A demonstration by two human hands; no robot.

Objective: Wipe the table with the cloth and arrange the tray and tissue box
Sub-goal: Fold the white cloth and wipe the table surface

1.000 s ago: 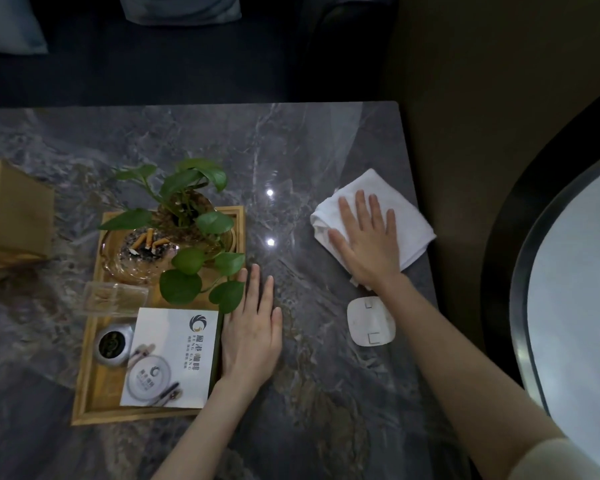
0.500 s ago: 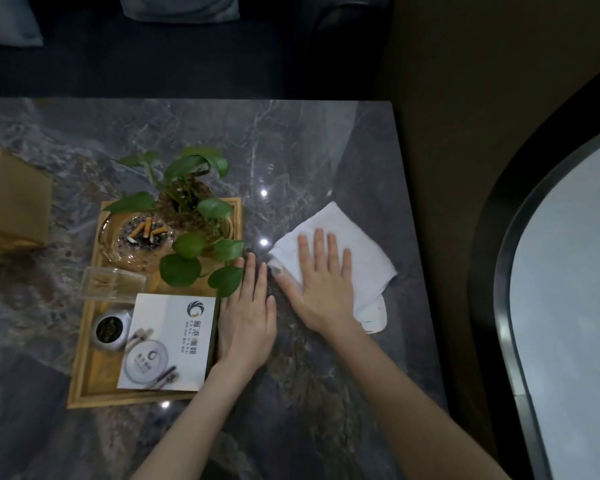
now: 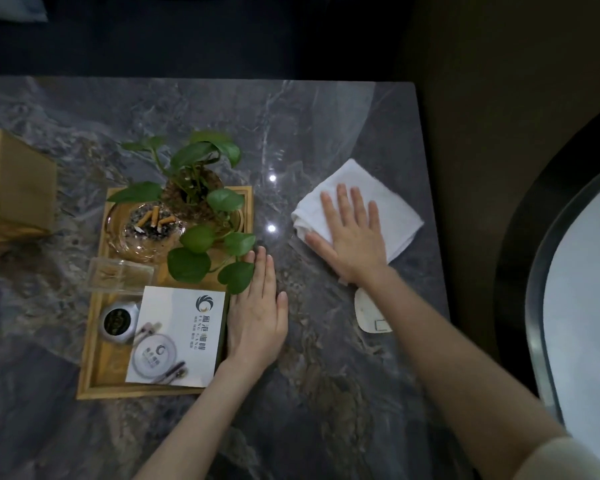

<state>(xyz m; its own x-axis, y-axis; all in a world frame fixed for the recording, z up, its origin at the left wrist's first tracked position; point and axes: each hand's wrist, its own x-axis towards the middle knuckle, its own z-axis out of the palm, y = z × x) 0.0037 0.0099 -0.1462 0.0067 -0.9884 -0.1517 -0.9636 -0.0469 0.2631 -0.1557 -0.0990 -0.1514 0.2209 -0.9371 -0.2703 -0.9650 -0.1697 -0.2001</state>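
Note:
A folded white cloth (image 3: 400, 216) lies on the grey marble table (image 3: 326, 375) near its right edge. My right hand (image 3: 352, 237) presses flat on the cloth, fingers spread. My left hand (image 3: 257, 317) lies flat on the table, its edge against the right side of the wooden tray (image 3: 94, 362). The tray carries a potted plant (image 3: 201, 199), a glass ashtray (image 3: 146, 226) with cigarette butts, a white card (image 3: 177, 337), a small round tin (image 3: 116, 320) and a clear box (image 3: 118, 275). The tan tissue box (image 3: 14, 195) stands at the table's left edge of view.
A small white square device (image 3: 369, 310) lies on the table just under my right wrist. Right of the table comes a dark gap, then a round white surface with a dark rim (image 3: 534, 306). A dark sofa (image 3: 187, 36) runs along the far side.
My right hand slid the cloth left toward the tray, then back right and farther from me, uncovering the white device. My left hand stayed against the tray.

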